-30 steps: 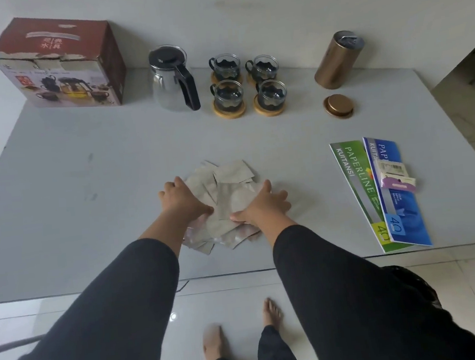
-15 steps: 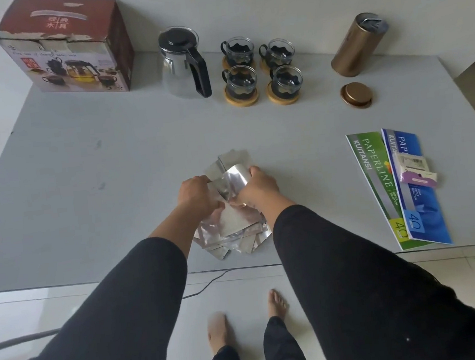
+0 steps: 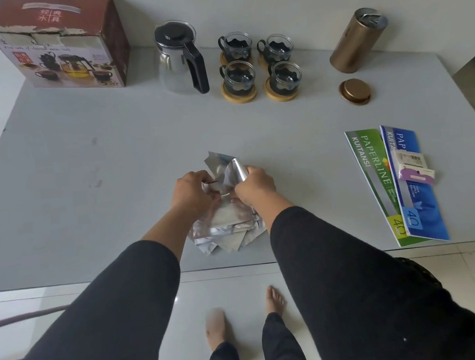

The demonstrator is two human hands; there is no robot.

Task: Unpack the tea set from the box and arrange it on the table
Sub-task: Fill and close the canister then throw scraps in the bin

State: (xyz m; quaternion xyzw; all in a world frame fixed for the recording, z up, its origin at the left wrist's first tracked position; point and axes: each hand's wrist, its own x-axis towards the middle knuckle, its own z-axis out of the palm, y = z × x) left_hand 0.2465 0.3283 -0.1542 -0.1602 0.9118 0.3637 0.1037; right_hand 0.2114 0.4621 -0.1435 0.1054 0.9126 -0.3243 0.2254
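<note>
While gripped by both hands [image 3: 222, 188], silvery foil packets [image 3: 222, 219], long axis toward the teapot [image 3: 181, 57].

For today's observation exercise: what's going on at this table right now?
A person's left hand and right hand grip silver foil sachets gathered from a pile near the grey table's front edge. The glass teapot with black handle and four glass cups on wooden coasters stand unpacked beside the red cardboard box.

bare table [image 3: 113, 168] left; booklets [image 3: 396, 185] block the right
</note>
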